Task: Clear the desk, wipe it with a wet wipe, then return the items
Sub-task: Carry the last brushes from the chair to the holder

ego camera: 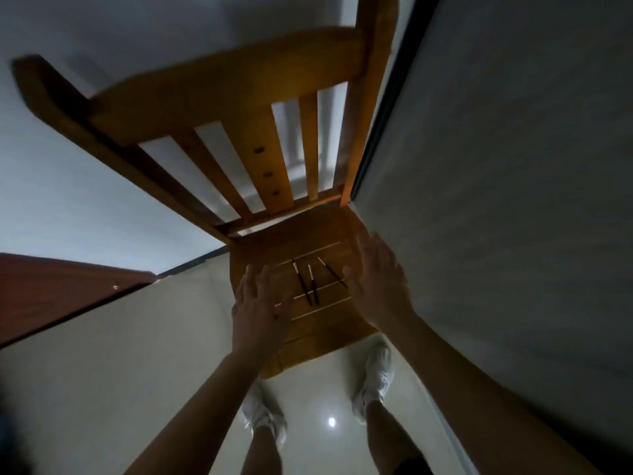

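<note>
Three thin dark pens or brushes (310, 282) lie side by side on the slatted seat of a wooden chair (322, 323) in front of me. My left hand (260, 303) hovers over the seat's left side, fingers spread and holding nothing. On the seat's right side is my right hand (378, 279), fingers straight, just right of the rightmost pen (331, 271). Neither hand touches the pens as far as I can tell.
The chair's slatted back (219, 97) rises ahead, close to a grey wall (496, 166) on the right. A reddish-brown desk corner (51, 289) juts in at the left. Pale tiled floor (120, 371) lies below, with my white shoes (376, 375) near the chair.
</note>
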A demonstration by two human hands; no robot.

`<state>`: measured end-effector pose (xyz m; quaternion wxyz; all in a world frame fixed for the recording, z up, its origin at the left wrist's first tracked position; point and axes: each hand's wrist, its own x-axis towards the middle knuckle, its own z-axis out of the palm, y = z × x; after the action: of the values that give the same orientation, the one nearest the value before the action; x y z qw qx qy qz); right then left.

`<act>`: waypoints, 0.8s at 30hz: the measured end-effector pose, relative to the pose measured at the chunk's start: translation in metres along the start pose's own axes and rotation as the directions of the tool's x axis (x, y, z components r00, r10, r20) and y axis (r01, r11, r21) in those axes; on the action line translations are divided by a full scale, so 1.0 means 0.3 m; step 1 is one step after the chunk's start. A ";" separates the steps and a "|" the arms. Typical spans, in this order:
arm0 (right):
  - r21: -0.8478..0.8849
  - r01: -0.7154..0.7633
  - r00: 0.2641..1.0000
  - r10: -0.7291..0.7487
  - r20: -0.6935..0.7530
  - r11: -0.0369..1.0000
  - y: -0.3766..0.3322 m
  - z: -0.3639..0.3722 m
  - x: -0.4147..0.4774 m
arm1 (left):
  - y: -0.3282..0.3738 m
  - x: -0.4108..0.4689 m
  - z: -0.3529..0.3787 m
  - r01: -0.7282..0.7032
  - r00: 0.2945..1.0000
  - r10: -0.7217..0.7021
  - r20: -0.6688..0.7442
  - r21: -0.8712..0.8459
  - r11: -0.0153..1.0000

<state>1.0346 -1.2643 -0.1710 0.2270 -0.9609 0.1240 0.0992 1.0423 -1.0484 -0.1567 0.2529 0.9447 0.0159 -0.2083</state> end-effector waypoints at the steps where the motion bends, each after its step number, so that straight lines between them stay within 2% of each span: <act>1: 0.013 -0.021 0.999 0.020 0.051 1.000 0.030 0.081 0.016 | -0.048 0.029 0.073 0.045 0.999 -0.044 0.032 -0.011 0.999; 4: 0.016 -0.085 0.984 0.081 0.158 0.996 0.105 0.286 0.045 | -0.167 0.111 0.264 0.114 0.989 -0.113 0.093 -0.009 0.993; 9: -0.030 -0.174 0.952 0.176 0.250 0.984 0.161 0.560 0.085 | -0.277 0.270 0.506 0.159 0.981 -0.166 0.100 0.077 0.984; 14: -0.085 -0.195 0.964 0.207 0.164 0.977 0.142 0.676 0.128 | -0.320 0.380 0.588 0.074 0.997 -0.067 -0.039 0.233 0.970; 18: 0.030 -0.135 0.977 0.128 0.173 0.990 0.128 0.691 0.147 | -0.382 0.381 0.571 0.016 0.994 -0.007 -0.106 0.086 0.996; 20: 0.091 -0.143 0.972 0.122 0.199 0.986 0.121 0.686 0.144 | -0.408 0.359 0.552 0.042 0.992 -0.040 -0.124 0.014 0.999; 24: 0.111 -0.201 0.959 0.173 0.226 0.973 0.107 0.676 0.144 | -0.443 0.305 0.536 0.116 0.988 -0.111 -0.104 0.045 0.992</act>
<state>1.0393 -1.2070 -0.3729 0.2922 -0.9111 0.1955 0.2151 1.0460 -1.0174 -0.3823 0.2155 0.9576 0.0773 -0.1748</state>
